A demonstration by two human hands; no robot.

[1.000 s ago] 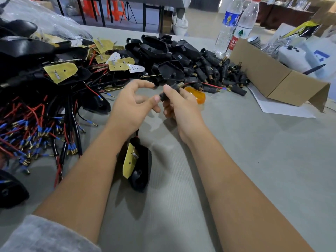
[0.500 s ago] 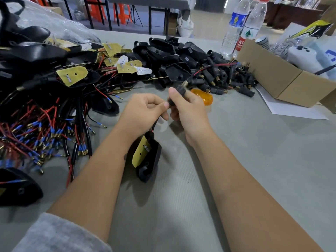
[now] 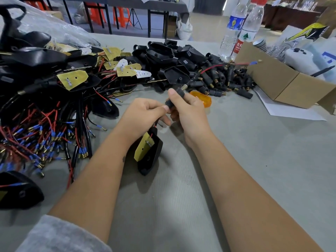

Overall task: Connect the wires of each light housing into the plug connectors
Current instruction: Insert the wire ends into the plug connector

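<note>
The head view shows two hands near the middle of the frame. The right hand [image 3: 189, 113] pinches a black plug [image 3: 177, 97] between thumb and fingers. The left hand [image 3: 145, 113] has its fingers curled in and pinches the wires just below the plug.

A black housing [image 3: 151, 157] with a yellow board [image 3: 143, 146] hangs under the hands, low and a bit left of center. Its tip seems to touch the gray table [image 3: 254, 170]. A red wire [image 3: 211, 68] now comes out of the top of the plug and runs to the upper right. Its blue tip [image 3: 254, 63] ends by the box [image 3: 283, 82].

A moment ago the left hand was open with spread fingers. Now it has closed on the wires. The red wire was short before and now sticks out far. The housing has come up closer to the hands too. I think this means the wires have been pulled through the plug. This housing looks almost done.

To the left lies a big pile of housings [image 3: 54, 79] with red and black wires. These likely still need plugs. A heap of loose plugs [image 3: 227, 80] sits in the upper middle, near an orange lens [image 3: 201, 100]. Two bottles [image 3: 241, 30] stand at the upper right.
</note>
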